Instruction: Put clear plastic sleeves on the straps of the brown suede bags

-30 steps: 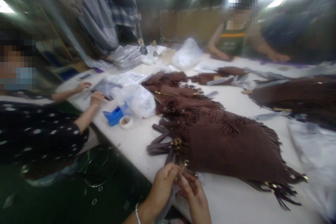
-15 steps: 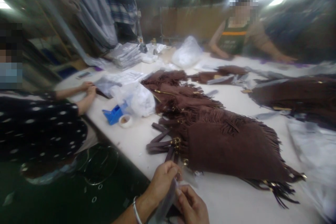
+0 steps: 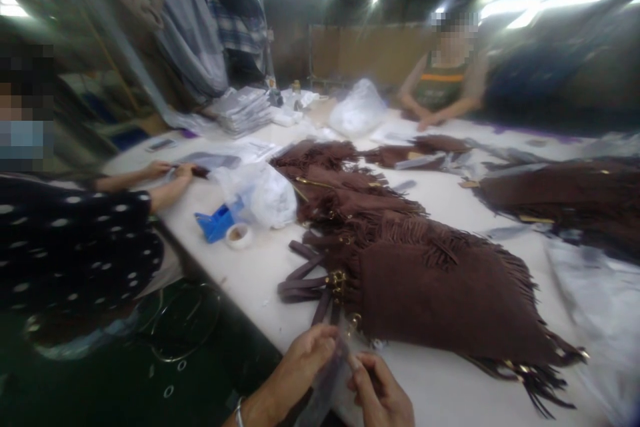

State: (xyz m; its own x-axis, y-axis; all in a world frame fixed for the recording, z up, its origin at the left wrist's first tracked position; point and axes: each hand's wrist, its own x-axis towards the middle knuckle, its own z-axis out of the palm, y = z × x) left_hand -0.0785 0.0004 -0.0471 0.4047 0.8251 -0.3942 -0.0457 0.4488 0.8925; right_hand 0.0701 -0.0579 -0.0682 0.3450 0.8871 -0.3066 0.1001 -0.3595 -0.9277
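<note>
My left hand and my right hand meet at the bottom edge of the white table. Both pinch a thin grey translucent strip that hangs down between them; I cannot tell what it is. Just beyond my fingers lies a brown suede fringed bag with gold rings and dark straps pointing left. More brown fringed bags are stacked behind it.
A blue tape dispenser, a tape roll and a white plastic bag sit left of the bags. A person in a dotted top works at left. Another person sits across the table. More brown bags lie right.
My hands have stayed at the table edge and shifted slightly, still working the strip. The person at left has drawn both hands together. The person opposite has pulled both arms in.
</note>
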